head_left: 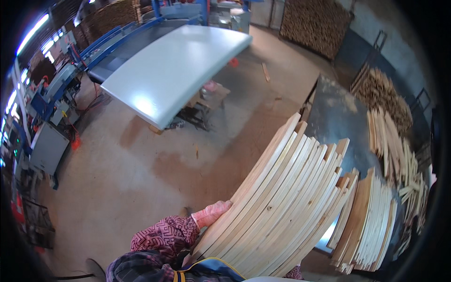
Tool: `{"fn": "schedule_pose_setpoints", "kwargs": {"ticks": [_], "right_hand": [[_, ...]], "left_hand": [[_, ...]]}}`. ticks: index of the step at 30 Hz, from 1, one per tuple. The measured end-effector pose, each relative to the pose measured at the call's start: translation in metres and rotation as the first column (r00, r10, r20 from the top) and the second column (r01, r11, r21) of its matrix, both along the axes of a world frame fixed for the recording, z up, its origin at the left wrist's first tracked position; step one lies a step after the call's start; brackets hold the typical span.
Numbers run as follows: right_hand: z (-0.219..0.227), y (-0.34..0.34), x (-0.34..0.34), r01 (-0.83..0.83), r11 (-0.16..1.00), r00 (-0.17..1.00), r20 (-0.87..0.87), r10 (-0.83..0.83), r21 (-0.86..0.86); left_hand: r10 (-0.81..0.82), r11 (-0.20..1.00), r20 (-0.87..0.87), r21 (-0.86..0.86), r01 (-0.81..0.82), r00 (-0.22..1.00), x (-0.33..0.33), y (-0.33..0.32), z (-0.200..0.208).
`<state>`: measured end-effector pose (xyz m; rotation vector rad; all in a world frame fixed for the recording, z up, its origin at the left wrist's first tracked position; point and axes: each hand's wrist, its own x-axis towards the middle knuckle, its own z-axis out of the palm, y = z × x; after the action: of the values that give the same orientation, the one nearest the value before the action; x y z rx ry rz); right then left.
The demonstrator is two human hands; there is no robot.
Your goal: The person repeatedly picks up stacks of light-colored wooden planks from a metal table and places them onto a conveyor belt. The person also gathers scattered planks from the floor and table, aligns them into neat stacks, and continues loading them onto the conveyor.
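Observation:
A thick bundle of pale wooden slats (282,202) leans against my body, its far ends pointing up and away over a dark metal table (338,117). My left hand (212,212), in a pink work glove with a patterned red sleeve behind it, presses flat against the bundle's left side. Only a scrap of patterned sleeve shows under the bundle at the lower right; my right hand itself is hidden. A second stack of slats (371,225) lies on the table just right of the bundle.
A large white board (174,66) rests on a blue machine bed (117,40) at upper left. More slats (392,145) are piled along the table's right side. Stacked wood (314,23) stands against the back wall. Concrete floor (141,174) spreads below.

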<state>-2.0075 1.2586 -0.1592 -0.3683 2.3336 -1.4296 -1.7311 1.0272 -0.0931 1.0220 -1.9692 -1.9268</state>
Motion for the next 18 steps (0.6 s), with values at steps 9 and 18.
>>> {"fn": "schedule_pose_setpoints", "kwargs": {"ticks": [9,18], "right_hand": [[0.101,-0.256,0.121,-0.094,0.866,0.852,0.411,0.326,-0.491],[0.168,-0.593,0.305,-0.224,0.791,0.653,0.515,0.556,-0.569]], "left_hand": [[0.302,0.941,-0.260,0.233,-0.243,0.917,0.179,-0.248,0.099],[0.693,0.698,-0.675,0.541,-0.469,0.253,0.386,-0.552,0.060]]}}
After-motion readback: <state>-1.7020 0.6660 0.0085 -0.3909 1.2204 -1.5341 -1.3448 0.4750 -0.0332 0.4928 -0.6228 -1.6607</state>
